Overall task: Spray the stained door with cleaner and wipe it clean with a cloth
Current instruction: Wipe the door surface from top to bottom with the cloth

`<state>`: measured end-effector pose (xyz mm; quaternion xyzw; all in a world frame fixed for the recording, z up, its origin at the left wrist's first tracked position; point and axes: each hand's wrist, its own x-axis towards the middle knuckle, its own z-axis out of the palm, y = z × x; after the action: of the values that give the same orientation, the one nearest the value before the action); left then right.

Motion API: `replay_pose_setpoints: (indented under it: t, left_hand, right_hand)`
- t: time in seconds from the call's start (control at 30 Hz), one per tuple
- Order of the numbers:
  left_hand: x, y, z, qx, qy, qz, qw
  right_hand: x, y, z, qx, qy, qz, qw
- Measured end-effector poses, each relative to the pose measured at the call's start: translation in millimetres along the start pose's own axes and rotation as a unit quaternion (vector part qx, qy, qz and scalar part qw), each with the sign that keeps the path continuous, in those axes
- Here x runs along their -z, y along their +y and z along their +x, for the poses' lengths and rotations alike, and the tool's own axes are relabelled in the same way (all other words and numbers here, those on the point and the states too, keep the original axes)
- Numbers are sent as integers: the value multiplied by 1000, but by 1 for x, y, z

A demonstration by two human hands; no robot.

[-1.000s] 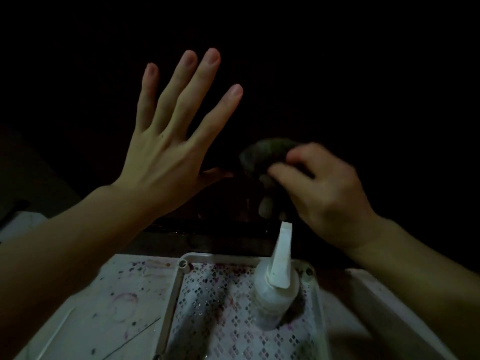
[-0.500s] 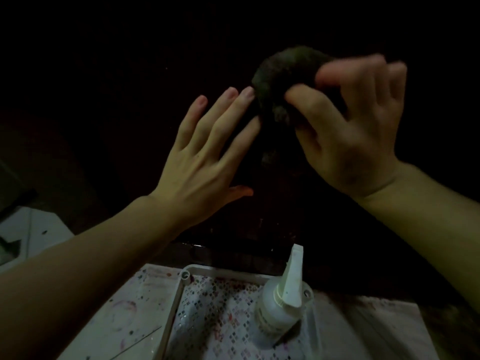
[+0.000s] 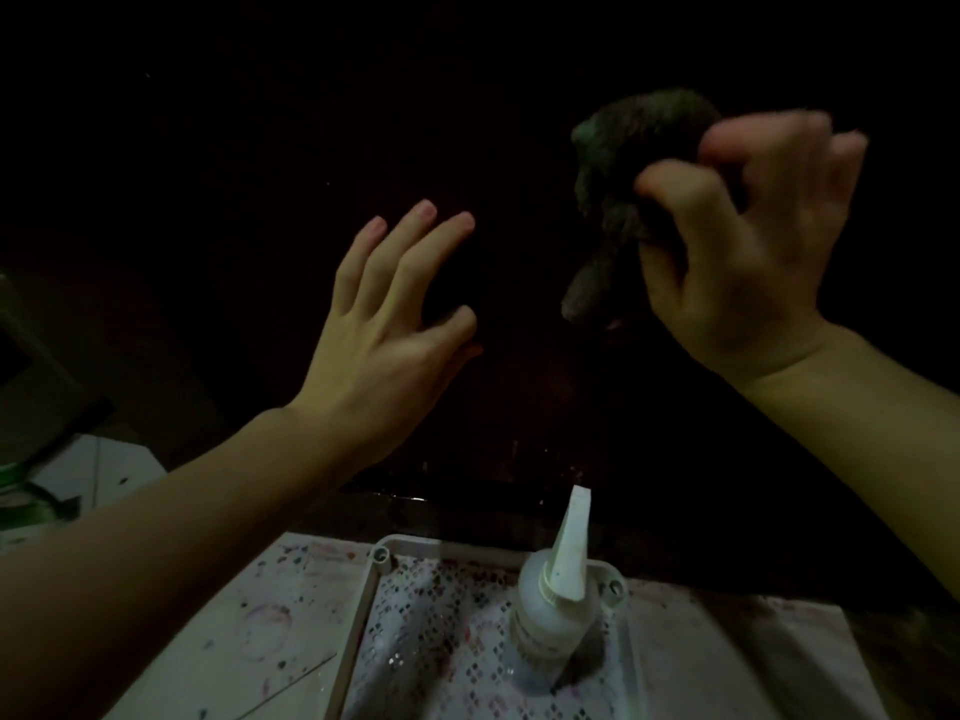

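Note:
The dark door (image 3: 519,407) fills the upper scene and is almost black in the dim light; faint reddish marks show low on it. My right hand (image 3: 743,241) is raised at the upper right, shut on a bunched dark green cloth (image 3: 623,174) held against or close to the door. My left hand (image 3: 384,324) is open with fingers spread, palm toward the door left of the cloth; whether it touches is unclear. A white spray bottle (image 3: 556,600) stands upright in a tray below.
The white plastic tray (image 3: 363,605) with a patterned, pink-stained liner sits on a stained white surface (image 3: 260,615) at the bottom. A white block and something green (image 3: 15,480) lie at the far left edge.
My right hand has carried the cloth up the door and then to the right. My left hand has dropped lower and its fingers have curled a little.

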<state>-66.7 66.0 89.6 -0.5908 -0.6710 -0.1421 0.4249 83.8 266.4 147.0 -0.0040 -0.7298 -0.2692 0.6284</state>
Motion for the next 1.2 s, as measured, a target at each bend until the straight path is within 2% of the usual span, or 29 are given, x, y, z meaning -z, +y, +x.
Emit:
replay_pose_setpoints:
  t: [0.1,0.2,0.27,0.37,0.43,0.5,0.63,0.87,1.2]
  left_hand:
    - [1,18,0,-12,-38,-18,999]
    - [6,45,8,-11,-171,-94,981]
    - [9,67,16,28,-287,-168,943]
    - [2,99,19,76,-433,-231,868]
    - [0,118,17,87,-500,-243,826]
    - [-5,131,11,96,-526,-225,814]
    - [-12,137,3,112,-540,-195,811]
    - [-1,104,-2,149,-593,-251,751]
    - [22,66,-37,153,-634,-223,724]
  right_hand:
    - [-1,-3,-20,21,-17,4,1000]
    - [-3,-5,-25,31,-23,15,999]
    - [-3,-7,-27,36,-21,17,999]
    - [-4,-6,-27,33,-20,19,999]
    - [-5,-6,-27,33,-19,17,999]
    - [-6,-6,-28,33,-16,13,999]
    - [-6,-6,-28,36,-11,12,999]
    - [-7,-7,-29,34,-10,9,999]
    - [-5,-11,-37,53,-31,13,998]
